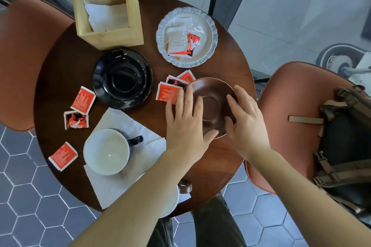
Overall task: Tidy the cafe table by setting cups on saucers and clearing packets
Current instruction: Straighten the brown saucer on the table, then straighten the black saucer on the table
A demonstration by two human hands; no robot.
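From the head view, we are resting our left hand (186,116) and right hand (244,120) on the brown saucer (210,88) near the bench's (66,62) right edge, fingers spread, gripping nothing. Red packets (167,93) are touching its left rim; the black saucer (122,79) is sitting apart, the white cup (106,151) near the front edge.

black saucer (122,79) – glossy ceramic | table (224,164) – polished wood | napkin box (109,38) – pale wood
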